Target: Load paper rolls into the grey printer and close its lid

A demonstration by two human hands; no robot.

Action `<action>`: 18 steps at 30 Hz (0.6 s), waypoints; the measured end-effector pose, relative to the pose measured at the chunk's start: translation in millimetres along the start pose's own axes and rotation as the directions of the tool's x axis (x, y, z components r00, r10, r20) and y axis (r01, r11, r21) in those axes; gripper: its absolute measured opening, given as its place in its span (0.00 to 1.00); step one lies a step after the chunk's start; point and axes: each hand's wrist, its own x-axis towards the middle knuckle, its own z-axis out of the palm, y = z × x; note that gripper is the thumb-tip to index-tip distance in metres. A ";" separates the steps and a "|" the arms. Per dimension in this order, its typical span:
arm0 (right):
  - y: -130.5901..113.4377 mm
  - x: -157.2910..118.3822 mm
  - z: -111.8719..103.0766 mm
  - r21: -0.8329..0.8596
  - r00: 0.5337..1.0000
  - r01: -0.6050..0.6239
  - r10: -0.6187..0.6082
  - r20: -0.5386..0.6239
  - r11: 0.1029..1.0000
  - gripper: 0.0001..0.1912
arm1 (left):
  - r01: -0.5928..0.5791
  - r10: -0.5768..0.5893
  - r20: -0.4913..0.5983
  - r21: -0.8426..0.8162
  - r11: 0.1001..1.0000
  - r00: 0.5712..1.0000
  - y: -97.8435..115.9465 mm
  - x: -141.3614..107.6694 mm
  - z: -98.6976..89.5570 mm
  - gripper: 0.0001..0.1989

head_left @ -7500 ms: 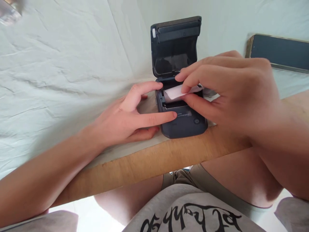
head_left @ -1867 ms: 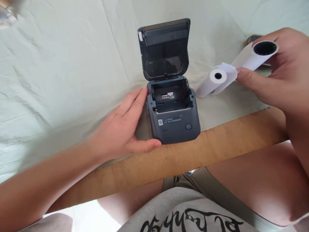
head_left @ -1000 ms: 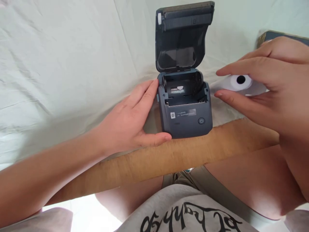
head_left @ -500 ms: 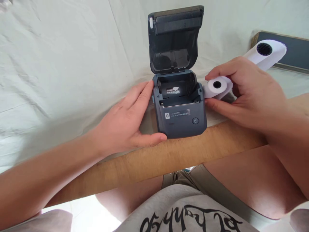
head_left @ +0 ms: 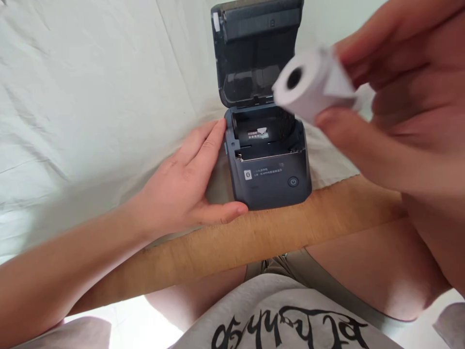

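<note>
A dark blue-grey thermal printer (head_left: 269,186) stands at the middle with its lid (head_left: 256,58) raised and its paper bay open to view. My left hand (head_left: 189,177) grips its left side, fingers straight against the edge and thumb along the front lower corner. Above the bay's right side, my right hand (head_left: 385,102) holds a small white paper roll (head_left: 308,89) between thumb and fingers. The roll is tilted, with its dark core facing left, and slightly blurred. It covers part of the lid and the bay's right rear corner.
Pale wrinkled cloth (head_left: 90,87) covers the surface behind the printer. A bare wooden edge (head_left: 218,247) runs along the front, close to my lap. My right hand blocks the view of the right side.
My right hand has lifted the paper roll from beside the printer, up and to the left. The larger roll and the dark panel at right are now hidden. My left hand stays on the printer.
</note>
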 end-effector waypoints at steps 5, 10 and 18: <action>-2.8 16.6 18.3 -0.263 0.961 0.277 -0.263 0.087 0.924 0.18 | -0.019 0.018 -0.054 -0.020 1.000 0.998 -6.0 -3.9 1.4 0.68; -8.7 19.0 23.5 -0.140 0.940 0.338 -0.327 0.095 0.931 0.10 | -0.094 0.092 -0.060 -0.035 0.995 0.994 -14.4 -6.2 3.8 0.66; -5.7 31.8 25.5 0.084 0.930 0.242 -0.256 0.263 0.967 0.09 | -0.119 0.114 -0.075 -0.069 0.990 0.991 -21.0 -5.9 5.7 0.68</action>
